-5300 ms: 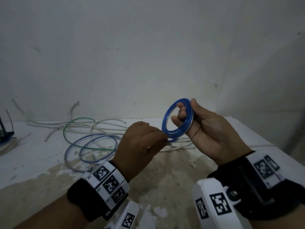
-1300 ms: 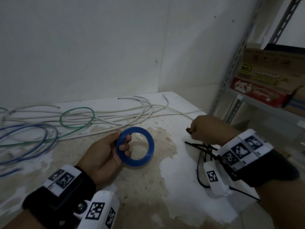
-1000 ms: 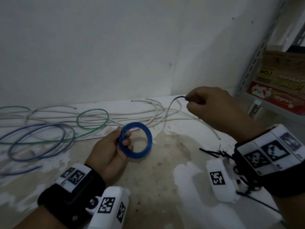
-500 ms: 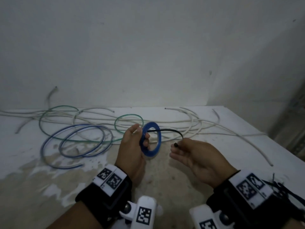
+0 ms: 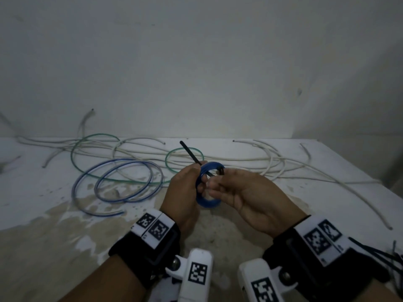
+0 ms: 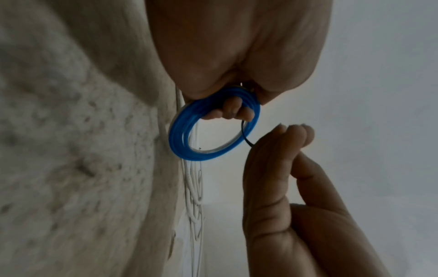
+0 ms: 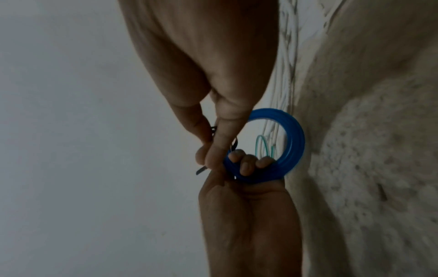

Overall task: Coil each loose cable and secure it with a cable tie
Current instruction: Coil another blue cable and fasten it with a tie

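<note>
A tight blue cable coil (image 5: 207, 202) is held upright above the stained table (image 5: 65, 247). My left hand (image 5: 200, 182) grips its left side, fingers curled through the ring (image 6: 227, 110). A black cable tie (image 5: 190, 153) runs through the coil, and its tail points up and left. My right hand (image 5: 216, 182) pinches the tie's other end at the coil's top edge. In the right wrist view, thumb and forefinger (image 7: 211, 150) pinch the tie (image 7: 200, 171) beside the coil (image 7: 294, 142). In the left wrist view the tie (image 6: 246, 140) leads from the coil (image 6: 189, 151) to my right hand (image 6: 296, 135).
Loose cables lie along the back of the table: blue-and-clear loops (image 5: 122, 182), a green cable (image 5: 96, 136) and several white cables (image 5: 270, 162). Spare black ties (image 5: 388, 256) lie by my right wrist. A wall stands close behind; the table edge runs down the right.
My right hand fetched a black tie from the right, then closed in on the coil. The tie arched loosely half a second ago; now its tail sticks up past the coil.
</note>
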{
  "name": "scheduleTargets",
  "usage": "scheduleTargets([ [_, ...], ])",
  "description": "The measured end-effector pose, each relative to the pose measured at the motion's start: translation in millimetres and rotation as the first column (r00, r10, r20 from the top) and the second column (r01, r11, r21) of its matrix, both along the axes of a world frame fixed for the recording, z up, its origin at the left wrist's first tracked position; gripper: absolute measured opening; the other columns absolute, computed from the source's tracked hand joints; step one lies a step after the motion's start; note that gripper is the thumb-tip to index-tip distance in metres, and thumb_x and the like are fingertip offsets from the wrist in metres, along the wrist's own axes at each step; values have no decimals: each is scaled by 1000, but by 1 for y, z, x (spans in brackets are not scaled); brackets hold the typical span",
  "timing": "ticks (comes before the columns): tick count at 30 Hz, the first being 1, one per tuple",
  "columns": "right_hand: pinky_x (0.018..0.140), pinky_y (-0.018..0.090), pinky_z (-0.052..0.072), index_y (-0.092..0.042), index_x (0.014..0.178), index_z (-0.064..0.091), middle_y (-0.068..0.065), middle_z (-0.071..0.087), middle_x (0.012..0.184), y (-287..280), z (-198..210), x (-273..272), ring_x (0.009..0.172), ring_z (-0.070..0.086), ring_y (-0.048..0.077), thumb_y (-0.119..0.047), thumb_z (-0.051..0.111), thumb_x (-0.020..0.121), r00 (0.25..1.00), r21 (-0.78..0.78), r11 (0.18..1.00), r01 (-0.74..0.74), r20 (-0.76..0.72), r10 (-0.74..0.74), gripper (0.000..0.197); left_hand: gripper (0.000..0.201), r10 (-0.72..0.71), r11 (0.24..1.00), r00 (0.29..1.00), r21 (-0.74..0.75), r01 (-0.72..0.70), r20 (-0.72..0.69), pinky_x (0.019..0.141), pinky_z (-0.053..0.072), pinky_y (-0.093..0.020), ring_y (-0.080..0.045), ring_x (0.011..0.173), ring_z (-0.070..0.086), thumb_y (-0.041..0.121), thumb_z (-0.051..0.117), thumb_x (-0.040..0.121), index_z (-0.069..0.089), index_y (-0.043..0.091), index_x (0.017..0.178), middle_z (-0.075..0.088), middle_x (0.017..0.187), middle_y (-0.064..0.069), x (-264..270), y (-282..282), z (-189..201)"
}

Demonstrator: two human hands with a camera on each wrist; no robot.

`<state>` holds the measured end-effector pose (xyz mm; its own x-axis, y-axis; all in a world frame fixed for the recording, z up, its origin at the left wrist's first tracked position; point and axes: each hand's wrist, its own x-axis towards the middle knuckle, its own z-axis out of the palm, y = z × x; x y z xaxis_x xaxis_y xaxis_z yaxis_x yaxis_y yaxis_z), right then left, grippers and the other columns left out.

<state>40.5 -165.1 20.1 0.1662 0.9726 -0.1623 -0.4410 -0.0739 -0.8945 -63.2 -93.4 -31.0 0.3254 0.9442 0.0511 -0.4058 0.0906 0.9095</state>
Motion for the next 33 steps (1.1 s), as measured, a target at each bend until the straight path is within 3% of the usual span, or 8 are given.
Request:
scheduleTargets([
  [6,49,22,48,-13,86,72,-6,63,61,4,-2,-5,52,56,4,-18,60,90,820,112,989,98,554,-144,13,25,45,991,984,132,-22,-174,54,30,-31,-17,50,36,14,48,97,65,18,115,45,72,-14,-3,5,8],
  [10,66,18,50,-20,86,73,-11,69,76,7,-6,-4,71,62,-3,-25,62,88,630,261,961,90,732,-258,12,30,84,984,969,170,-45,-230,47,28,-28,-15,46,32,11,49,97,59,23,122,41,65,-12,-5,3,15],
  [13,69,21,53,-20,84,69,-12,66,73,6,-10,-2,69,63,-1,-23,62,88,575,308,945,113,755,-315,9,37,132,971,952,227,-68,-276,48,30,-25,-9,42,36,10,52,95,55,35,122,45,51,5,-3,3,17],
  [15,67,14,51,-22,88,65,-11,66,71,5,-13,0,67,63,-2,-17,64,87,592,346,929,134,724,-355,5,32,172,961,930,263,-85,-326,47,31,-21,-4,39,36,10,51,94,61,27,119,47,49,10,-2,2,16],
  [19,67,16,53,-23,102,62,-6,70,77,4,-18,4,72,67,4,-12,66,85,623,396,895,204,653,-431,20,26,271,915,863,394,-93,-427,44,37,-14,1,41,45,11,49,94,68,19,110,55,59,13,-4,2,15],
  [23,75,14,52,-15,106,71,-11,69,89,4,-19,7,79,66,2,-15,68,85,529,453,855,253,675,-514,21,28,293,875,815,485,-17,-500,61,39,-1,10,60,50,11,50,93,69,21,112,55,73,23,-5,-2,20],
  [29,84,12,49,-12,107,71,-8,69,97,4,-21,7,88,62,-4,-15,65,87,478,491,808,325,652,-589,21,24,351,834,752,551,21,-559,46,36,-12,1,47,50,13,52,89,73,19,99,65,71,5,-1,-10,25],
  [33,85,13,49,-14,109,71,-8,69,98,2,-22,3,89,62,-2,-16,63,88,493,477,813,334,647,-582,22,18,430,810,700,586,-20,-570,64,46,-26,-12,68,60,16,55,87,71,11,80,69,75,-3,-1,-12,26],
])
